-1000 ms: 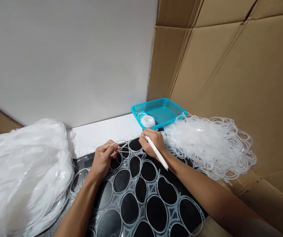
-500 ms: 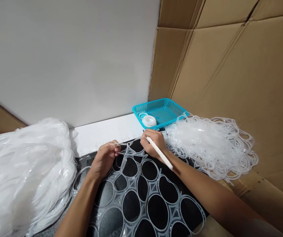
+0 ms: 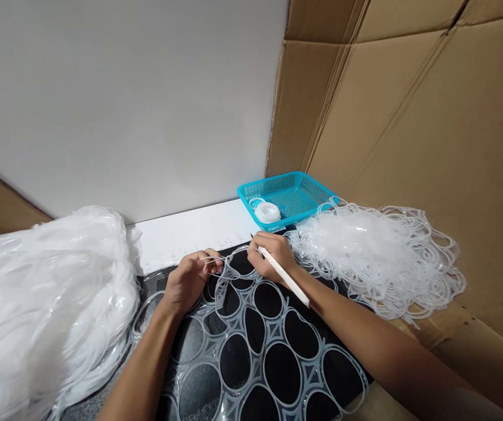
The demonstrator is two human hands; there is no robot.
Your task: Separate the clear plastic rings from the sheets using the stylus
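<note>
A clear, flexible sheet with large round holes (image 3: 257, 365) lies over a black surface in front of me. At its far edge, my left hand (image 3: 193, 275) pinches thin translucent strands between thumb and fingers. My right hand (image 3: 273, 255) is closed around a white-handled tool (image 3: 284, 276), whose handle points back along the forearm. A small dark tip shows beyond the right fingers. A loop of the sheet's edge spans the gap between both hands.
A blue basket (image 3: 292, 202) holding white rings (image 3: 267, 213) stands at the back. Tangled clear rings (image 3: 378, 254) are heaped on the right, and a large pile of translucent material (image 3: 45, 310) on the left. Cardboard (image 3: 430, 117) and a pale wall (image 3: 124, 105) rise behind.
My hands have come slightly closer together, the left moving right. The strands between them have slackened into a curved loop. The dark tool tip now shows. The view has shifted slightly.
</note>
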